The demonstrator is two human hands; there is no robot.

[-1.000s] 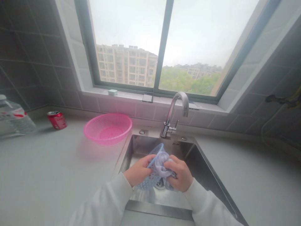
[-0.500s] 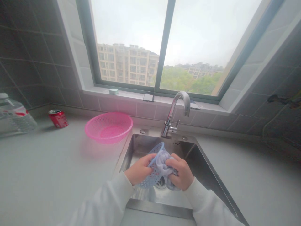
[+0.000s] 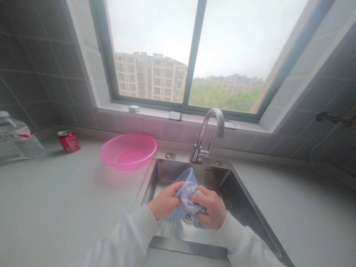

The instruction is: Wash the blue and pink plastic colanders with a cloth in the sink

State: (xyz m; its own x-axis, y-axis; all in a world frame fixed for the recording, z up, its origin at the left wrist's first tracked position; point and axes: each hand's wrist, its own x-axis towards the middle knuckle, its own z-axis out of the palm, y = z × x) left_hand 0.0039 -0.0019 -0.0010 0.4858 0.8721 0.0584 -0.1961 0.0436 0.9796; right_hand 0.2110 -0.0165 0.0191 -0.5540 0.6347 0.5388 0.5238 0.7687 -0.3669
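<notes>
Gripping, left hand: closed on the rim of a light-blue perforated plastic basket.
Gripping, right hand: closed around a bunched lilac-grey cloth.
Blue basket: tilted, over the rectangular stainless-steel sink; clearance from its floor cannot be told.
Cloth: at the blue basket's 3 o'clock, overlapping its rim in view.
Faucet: curved chrome faucet, at the sink's 12 o'clock.
Worktop, 10 o'clock of sink: round pink perforated plastic basket; farther out, a red metal can, then a clear plastic bottle.
</notes>
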